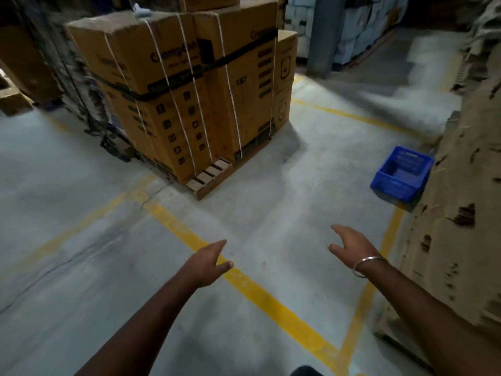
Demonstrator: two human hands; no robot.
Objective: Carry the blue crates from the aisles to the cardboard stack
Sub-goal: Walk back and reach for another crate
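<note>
Warehouse floor with yellow lines [260,291]. Blue crate [401,176] on the floor at right, touching a worn cardboard stack [466,199], apparently already delivered or awaiting pickup; cannot tell which. Strapped boxes [189,85] on a pallet [210,176] ahead. Left hand [207,263] and right hand [349,244] both reaching forward, fingers loosely spread, holding and touching nothing
</note>
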